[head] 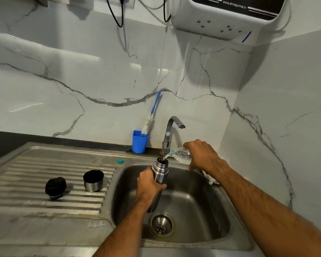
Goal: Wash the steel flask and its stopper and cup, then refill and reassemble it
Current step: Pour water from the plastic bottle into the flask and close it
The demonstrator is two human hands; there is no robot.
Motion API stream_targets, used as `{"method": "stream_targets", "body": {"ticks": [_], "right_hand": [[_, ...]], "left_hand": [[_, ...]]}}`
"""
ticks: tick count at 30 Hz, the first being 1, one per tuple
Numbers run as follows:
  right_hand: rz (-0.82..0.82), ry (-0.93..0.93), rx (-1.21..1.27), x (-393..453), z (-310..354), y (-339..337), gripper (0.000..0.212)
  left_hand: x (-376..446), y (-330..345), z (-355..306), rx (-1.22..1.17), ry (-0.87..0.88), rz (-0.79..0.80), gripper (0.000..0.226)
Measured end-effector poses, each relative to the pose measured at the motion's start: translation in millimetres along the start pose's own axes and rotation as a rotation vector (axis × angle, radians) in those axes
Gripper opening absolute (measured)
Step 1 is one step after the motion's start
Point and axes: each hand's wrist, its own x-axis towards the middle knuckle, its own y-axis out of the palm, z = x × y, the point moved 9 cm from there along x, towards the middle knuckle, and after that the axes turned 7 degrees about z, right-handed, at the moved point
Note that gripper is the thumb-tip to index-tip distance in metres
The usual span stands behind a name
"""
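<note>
"www.drinkprime.in" (white print) on water purifier (230, 17)

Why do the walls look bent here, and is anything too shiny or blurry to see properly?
Head view: the wide-angle lens bows the marble wall and counter edges; soft glare streaks the wall and the ridged drainboard; the flask, bottle and both hands stay sharp; the frame's corners look slightly soft.

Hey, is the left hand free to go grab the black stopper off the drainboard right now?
Probably not yet. The left hand grips the steel flask while the right hand pours from a plastic bottle into it. The path to the stopper looks unobstructed, though.
</note>
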Motion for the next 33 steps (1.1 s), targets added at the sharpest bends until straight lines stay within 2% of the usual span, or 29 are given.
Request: {"method": "stream_targets", "body": {"ticks": [33], "right_hand": [[-0.014, -0.013, -0.098, -0.7, 3.8, -3.1, 0.071]], "left_hand": [[-1.9, -1.1, -2.0, 0.010, 0.004, 0.005, 0.070]]}}
